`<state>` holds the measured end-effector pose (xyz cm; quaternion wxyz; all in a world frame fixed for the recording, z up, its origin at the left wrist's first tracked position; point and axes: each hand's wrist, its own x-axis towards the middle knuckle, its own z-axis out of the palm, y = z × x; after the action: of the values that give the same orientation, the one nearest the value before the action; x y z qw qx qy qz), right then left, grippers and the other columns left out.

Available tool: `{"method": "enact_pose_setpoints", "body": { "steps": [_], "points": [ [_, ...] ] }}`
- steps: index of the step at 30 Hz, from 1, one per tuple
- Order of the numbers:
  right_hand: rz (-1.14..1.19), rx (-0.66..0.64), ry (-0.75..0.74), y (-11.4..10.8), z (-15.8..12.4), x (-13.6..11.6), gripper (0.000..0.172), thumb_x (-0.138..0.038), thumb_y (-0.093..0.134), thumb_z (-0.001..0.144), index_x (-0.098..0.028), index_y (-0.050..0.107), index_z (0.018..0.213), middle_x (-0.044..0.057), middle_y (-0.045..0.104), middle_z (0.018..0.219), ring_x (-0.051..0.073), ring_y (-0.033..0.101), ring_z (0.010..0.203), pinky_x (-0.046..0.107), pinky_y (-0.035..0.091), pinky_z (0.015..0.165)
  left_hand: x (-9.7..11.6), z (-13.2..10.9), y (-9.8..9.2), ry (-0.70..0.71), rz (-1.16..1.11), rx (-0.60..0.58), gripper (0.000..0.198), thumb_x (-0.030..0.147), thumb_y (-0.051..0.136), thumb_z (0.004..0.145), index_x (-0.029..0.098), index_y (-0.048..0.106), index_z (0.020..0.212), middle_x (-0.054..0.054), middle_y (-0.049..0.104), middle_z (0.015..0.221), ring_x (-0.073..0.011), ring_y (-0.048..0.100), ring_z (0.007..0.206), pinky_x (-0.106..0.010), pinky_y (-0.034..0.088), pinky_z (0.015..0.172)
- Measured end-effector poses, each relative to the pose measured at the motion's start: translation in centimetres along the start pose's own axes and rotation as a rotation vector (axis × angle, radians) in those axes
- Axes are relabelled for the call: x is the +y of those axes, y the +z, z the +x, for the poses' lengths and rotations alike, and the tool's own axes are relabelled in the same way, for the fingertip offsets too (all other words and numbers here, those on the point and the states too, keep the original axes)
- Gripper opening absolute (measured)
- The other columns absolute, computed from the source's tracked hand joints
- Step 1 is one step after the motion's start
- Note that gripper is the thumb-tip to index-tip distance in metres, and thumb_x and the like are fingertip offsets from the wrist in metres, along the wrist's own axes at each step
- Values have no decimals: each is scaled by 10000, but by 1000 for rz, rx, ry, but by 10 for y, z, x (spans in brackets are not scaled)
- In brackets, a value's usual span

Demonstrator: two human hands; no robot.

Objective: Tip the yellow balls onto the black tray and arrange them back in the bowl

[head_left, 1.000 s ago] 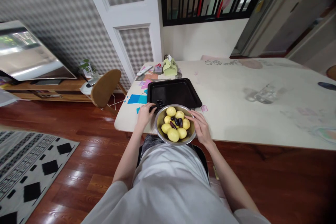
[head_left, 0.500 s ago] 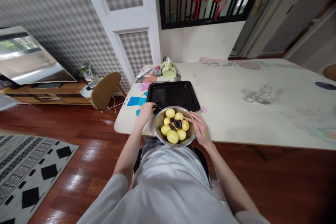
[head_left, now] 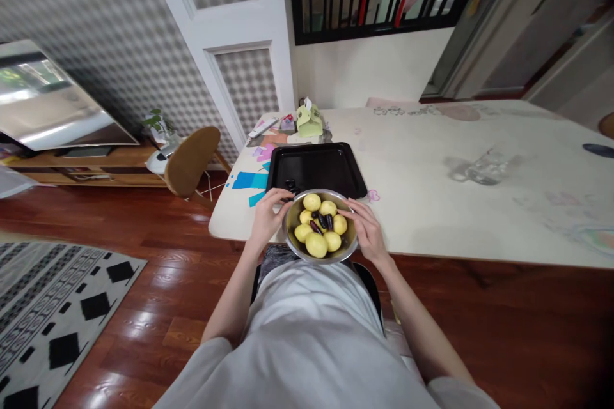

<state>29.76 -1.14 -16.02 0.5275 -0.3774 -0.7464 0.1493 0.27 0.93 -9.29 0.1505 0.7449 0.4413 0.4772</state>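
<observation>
A steel bowl [head_left: 352, 244] at the table's front edge holds several yellow, round fruits like lemons [head_left: 316, 245] and a few dark, elongated grapes [head_left: 322, 221]. My right hand [head_left: 368, 230] grips the bowl's right rim, its fingers reaching over the edge. At the left rim is my left hand [head_left: 269, 214], thumb and fingertips pinched round what looks like a dark grape, mostly hidden. Behind the bowl lies a black baking tray [head_left: 319, 166]. More dark grapes [head_left: 290, 186] rest in its near left corner, just beyond my left fingertips.
On the white table [head_left: 432, 204] stand a green tissue box [head_left: 309, 121] at the back and a glass cup [head_left: 487, 170] to the right. A white remote [head_left: 263, 128] lies at the far left corner. A wooden chair [head_left: 192, 162] is beside the table's left end.
My left hand has drawn back from the grapes in the tray corner to the bowl's left rim. My right hand has stayed on the bowl.
</observation>
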Motion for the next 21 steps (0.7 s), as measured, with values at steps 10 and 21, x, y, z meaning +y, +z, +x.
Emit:
{"method": "enact_pose_setpoints", "body": {
  "steps": [10,21],
  "points": [
    [-10,-14,14,-1,1,-2,464,-435,351,1109,-300,768,1263,66,699,1427,296,570,1412,582,470,1192,21,-15,24,-21,-100,-231,160,183,680,965,212,783,1085,-93,752,1130,-240,727,1079,-381,610,969],
    [-8,-15,7,-1,1,-1,456,-420,357,1112,-287,765,1266,73,696,1431,290,568,1412,581,468,1190,22,-18,24,-60,-72,-263,203,123,647,958,202,792,1076,-83,802,1133,-242,762,1044,-366,618,948]
  ]
}}
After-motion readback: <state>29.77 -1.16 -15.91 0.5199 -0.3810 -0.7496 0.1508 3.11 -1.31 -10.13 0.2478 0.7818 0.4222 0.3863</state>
